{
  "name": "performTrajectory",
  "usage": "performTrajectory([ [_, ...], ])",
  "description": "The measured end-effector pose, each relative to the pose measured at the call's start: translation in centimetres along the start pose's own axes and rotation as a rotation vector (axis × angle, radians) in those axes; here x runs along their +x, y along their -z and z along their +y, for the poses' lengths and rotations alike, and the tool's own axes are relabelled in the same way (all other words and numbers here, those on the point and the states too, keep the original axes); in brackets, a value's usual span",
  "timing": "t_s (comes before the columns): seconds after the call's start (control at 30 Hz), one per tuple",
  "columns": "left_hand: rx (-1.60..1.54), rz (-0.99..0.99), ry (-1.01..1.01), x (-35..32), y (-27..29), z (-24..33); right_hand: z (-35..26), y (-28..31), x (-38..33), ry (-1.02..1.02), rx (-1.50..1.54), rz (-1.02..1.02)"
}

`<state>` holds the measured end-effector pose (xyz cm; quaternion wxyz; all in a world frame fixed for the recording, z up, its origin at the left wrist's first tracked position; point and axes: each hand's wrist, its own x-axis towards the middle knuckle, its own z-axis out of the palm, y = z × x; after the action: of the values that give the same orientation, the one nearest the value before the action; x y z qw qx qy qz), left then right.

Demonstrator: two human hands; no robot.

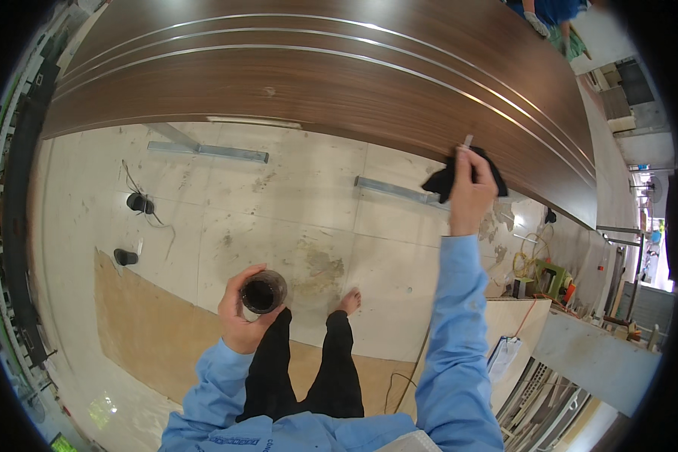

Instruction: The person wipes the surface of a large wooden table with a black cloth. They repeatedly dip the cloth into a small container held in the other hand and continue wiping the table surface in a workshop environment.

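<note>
We grip a cup (265, 276) in our left hand (237, 310), dark contents (260, 296) unclear; right hand (471, 188) pinches black cloth (439, 181), blurred pale strip (468, 141) by surface's (316, 90) near edge.

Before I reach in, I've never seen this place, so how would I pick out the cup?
Find the big brown panel, then the pale floor below it. Over that floor, the left hand holds the cup. Unlike the black cloth at the right hand, it has a round rim and dark contents.

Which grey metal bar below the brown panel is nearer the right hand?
The right bar, partly hidden by the black cloth in the right hand; the left bar lies farther from it.
</note>
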<state>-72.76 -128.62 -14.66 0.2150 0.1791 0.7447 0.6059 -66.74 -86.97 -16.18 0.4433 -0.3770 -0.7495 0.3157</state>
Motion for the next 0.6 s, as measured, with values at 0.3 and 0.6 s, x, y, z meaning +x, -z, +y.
performTrajectory([
  [0.3, -0.064, 0.106, -0.023, -0.2, 10.7, -3.2, -17.4, -22.2, -12.3, -0.033, 0.49, -0.422],
  [0.6, -0.066, 0.156, -0.019, -0.2, 17.7, -3.9, -21.0, -23.7, -20.5, -0.231, 0.609, -0.738],
])
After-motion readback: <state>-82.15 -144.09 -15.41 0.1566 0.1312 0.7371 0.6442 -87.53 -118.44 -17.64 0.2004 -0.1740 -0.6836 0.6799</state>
